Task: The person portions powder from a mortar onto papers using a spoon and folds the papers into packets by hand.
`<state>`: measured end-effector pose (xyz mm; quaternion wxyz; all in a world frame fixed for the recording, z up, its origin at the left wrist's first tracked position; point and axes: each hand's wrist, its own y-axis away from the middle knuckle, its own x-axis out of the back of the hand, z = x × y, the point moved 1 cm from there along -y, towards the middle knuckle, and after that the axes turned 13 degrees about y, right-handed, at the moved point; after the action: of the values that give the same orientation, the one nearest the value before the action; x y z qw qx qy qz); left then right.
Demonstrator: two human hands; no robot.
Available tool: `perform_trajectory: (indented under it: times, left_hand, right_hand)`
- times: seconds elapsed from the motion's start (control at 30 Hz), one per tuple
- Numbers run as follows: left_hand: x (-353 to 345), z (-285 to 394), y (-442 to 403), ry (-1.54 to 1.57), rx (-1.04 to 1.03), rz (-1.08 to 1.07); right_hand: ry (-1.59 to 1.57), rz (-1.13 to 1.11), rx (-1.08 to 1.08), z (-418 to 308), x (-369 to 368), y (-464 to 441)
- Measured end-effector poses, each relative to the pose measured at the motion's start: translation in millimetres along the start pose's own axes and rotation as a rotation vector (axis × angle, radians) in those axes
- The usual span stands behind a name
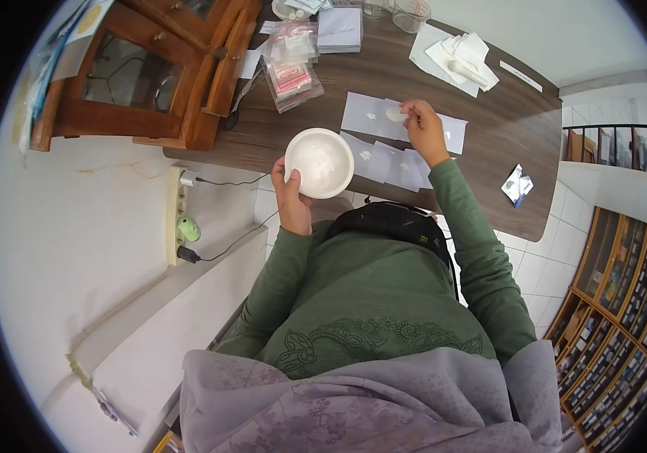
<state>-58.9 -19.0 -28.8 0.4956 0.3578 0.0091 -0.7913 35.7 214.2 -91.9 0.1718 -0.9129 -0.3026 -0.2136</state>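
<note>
The left hand (291,198), thumb at the rim, grips a white bowl (350,163) by the near edge of the table (482,177); white powder (319,161) seems to coat its inside. The right hand (426,132) pinches a small pale disc (396,114) over paper sheets (357,127) bearing white heaps (365,155). A clear bag (310,98) contains a red-and-white packet (291,78).

Mauve patterned scarf (301,400) over green, floral-trimmed, long-sleeved top (387,275)

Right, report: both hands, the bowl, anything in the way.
Left hand holding bowl by its side. Right hand over papers, pinching pale piece. Powder heaped on papers. Pestle beyond, seemingly out of the way.
</note>
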Motion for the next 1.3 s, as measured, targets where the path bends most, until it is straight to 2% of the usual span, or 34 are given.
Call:
perform_trajectory:
  times: [0.1,0.6,0.7,0.9,1.0,1.1,1.2,1.3]
  left_hand:
    - [2.6,1.7,0.6,0.008,-0.001,0.014]
    - [12.3,6.7,5.1,0.015,-0.017,0.059]
    - [14.5,5.2,4.7,0.011,-0.009,0.055]
    - [12.8,5.8,6.4,0.009,-0.001,0.053]
    - [11.4,5.1,6.7,0.007,0.0,0.043]
    - [7.3,4.7,8.6,-0.003,0.011,0.015]
    - [-3.0,4.7,13.6,-0.041,0.039,-0.052]
    - [-8.9,-3.1,15.8,-0.109,0.018,-0.157]
  right_hand:
    - [0.065,-0.033,0.102,-6.0,-16.1,-8.1]
    - [0.4,-0.153,0.266,-21.6,-32.3,-13.1]
    - [0.477,-0.171,0.353,-24.6,-32.4,-10.9]
    - [0.463,-0.161,0.334,-24.0,-33.4,-10.9]
    - [0.399,-0.133,0.318,-31.8,-26.9,-11.7]
    - [0.068,-0.019,0.234,-55.9,-12.5,0.1]
    - [-0.144,-0.125,0.087,-91.1,5.3,27.2]
    - [-0.134,-0.277,0.213,-117.0,18.8,46.2]
